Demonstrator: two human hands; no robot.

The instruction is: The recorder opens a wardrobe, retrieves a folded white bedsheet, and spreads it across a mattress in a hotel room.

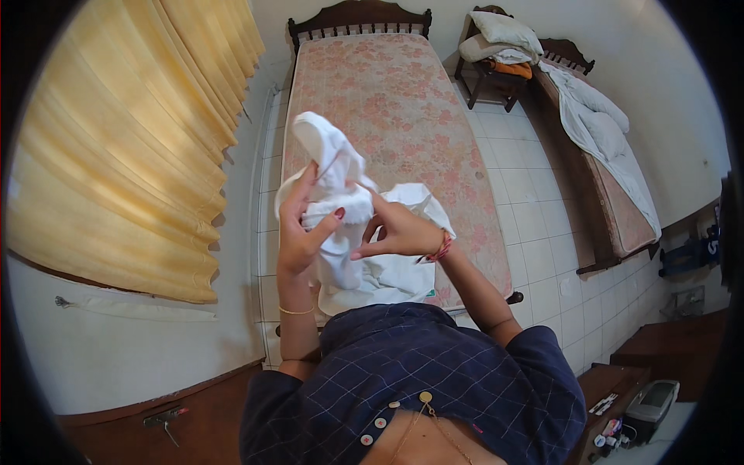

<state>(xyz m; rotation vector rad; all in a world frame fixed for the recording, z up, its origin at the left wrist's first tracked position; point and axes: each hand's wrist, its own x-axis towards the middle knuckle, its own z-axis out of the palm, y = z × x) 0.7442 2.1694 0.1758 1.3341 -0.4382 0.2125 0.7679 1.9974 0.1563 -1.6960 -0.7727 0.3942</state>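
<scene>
My left hand (299, 229) grips a bunched white cloth (343, 209) with a gathered edge, the thumb lying across the front of it. One fold of the cloth sticks up above the fingers. My right hand (401, 229) touches the cloth from the right side; its fingertips go behind the folds, and the thumb is apart from the fingers. Whether it grips the cloth is hidden. More white fabric (395, 279) lies on the near end of a bare mattress (383, 104) with a faded pink floral pattern, close to my body.
A yellow curtain (133, 151) hangs at the left. Across the tiled floor (523, 192) stands a second bed (604, 192) with white bedding. A wooden chair (494, 81) holds pillows (505, 32) and an orange cloth. A telephone (651, 404) sits on furniture at the lower right.
</scene>
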